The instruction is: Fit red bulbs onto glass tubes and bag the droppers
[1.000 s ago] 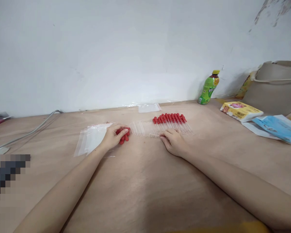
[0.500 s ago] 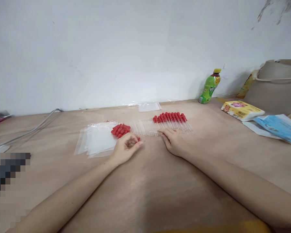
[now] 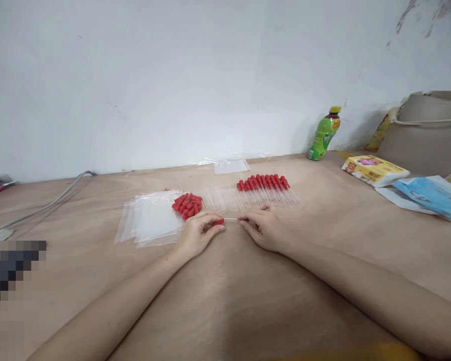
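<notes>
My left hand (image 3: 200, 231) is closed on a red rubber dropper bulb (image 3: 218, 222). Between finger and thumb, my right hand (image 3: 261, 228) pinches a thin clear dropper tube (image 3: 231, 219), whose left end meets the bulb; how far it goes in is hidden. Just beyond my left hand lies a pile of loose red bulbs (image 3: 188, 204). Several clear tubes (image 3: 214, 199) lie side by side past the gap between my hands. Behind my right hand is a row of droppers (image 3: 265, 183) with red bulbs fitted on their tubes.
Clear zip bags (image 3: 154, 218) lie stacked at left, with another small bag (image 3: 232, 166) near the wall. A green bottle (image 3: 323, 135), a yellow tissue pack (image 3: 376, 170), a blue packet (image 3: 432, 195) and a grey bin (image 3: 428, 130) stand or lie at right. A grey cable (image 3: 56, 200) runs at far left.
My right hand has drawn a tube toward me from the row, and the tube now meets the red bulb in my left hand. My left hand has turned slightly and closed more.
</notes>
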Demonstrator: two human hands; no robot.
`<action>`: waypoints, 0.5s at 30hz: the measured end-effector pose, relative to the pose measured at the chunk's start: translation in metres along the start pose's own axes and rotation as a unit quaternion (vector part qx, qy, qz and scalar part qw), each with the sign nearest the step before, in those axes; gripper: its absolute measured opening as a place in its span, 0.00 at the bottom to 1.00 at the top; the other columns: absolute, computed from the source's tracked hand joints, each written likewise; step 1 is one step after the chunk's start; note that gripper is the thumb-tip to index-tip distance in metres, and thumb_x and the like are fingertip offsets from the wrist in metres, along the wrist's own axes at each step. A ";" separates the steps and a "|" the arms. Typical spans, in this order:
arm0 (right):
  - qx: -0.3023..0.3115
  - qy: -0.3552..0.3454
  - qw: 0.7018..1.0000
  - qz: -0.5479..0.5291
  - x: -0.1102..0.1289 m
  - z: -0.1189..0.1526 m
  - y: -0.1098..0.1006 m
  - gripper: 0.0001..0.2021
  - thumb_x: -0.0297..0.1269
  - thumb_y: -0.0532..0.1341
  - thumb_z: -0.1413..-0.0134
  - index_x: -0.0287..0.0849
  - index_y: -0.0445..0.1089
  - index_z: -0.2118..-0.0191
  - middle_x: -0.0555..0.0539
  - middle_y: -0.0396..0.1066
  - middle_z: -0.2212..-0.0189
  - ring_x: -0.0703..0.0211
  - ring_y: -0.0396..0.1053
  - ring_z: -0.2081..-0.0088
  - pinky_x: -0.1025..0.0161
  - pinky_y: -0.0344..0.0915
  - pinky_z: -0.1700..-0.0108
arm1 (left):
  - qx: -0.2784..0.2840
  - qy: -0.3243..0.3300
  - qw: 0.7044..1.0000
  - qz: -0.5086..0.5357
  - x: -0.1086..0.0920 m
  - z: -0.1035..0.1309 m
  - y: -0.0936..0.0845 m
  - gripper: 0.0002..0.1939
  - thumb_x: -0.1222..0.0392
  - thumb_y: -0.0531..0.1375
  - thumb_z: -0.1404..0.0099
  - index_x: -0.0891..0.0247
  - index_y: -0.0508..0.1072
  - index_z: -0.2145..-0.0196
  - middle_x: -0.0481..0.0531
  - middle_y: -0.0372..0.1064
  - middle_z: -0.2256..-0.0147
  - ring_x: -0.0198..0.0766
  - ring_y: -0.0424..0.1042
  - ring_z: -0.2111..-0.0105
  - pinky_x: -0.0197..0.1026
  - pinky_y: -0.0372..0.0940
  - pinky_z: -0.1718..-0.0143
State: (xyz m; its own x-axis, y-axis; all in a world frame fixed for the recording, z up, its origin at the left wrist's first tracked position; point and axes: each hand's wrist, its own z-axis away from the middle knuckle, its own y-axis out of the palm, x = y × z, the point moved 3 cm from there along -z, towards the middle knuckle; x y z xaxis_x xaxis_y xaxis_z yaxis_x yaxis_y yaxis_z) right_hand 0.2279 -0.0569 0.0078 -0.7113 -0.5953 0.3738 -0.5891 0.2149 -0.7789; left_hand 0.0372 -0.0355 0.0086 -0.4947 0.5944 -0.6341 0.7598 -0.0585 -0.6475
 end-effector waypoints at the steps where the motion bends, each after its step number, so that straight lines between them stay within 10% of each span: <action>1: 0.004 -0.003 1.000 0.002 0.001 0.000 0.000 0.11 0.36 0.50 0.43 0.44 0.69 0.62 0.49 0.72 0.69 0.65 0.64 0.70 0.59 0.45 0.55 | -0.004 0.009 1.000 -0.003 -0.001 0.000 0.000 0.09 0.56 0.58 0.41 0.61 0.73 0.65 0.53 0.70 0.63 0.39 0.70 0.63 0.41 0.67 0.62; 15: 0.039 -0.072 0.997 0.012 -0.003 -0.002 -0.004 0.09 0.33 0.55 0.45 0.46 0.72 0.64 0.51 0.72 0.70 0.66 0.65 0.70 0.59 0.44 0.58 | 0.061 0.098 0.990 -0.085 -0.010 0.006 0.002 0.09 0.60 0.54 0.37 0.62 0.74 0.65 0.50 0.73 0.68 0.35 0.71 0.68 0.36 0.64 0.66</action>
State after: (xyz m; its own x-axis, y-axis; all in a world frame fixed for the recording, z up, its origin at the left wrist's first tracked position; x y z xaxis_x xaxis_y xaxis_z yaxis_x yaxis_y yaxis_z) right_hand 0.2319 -0.0544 0.0109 -0.6586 -0.6975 0.2825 -0.5373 0.1730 -0.8255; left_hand 0.0413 -0.0463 0.0117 -0.5105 0.7472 -0.4256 0.6101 -0.0341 -0.7916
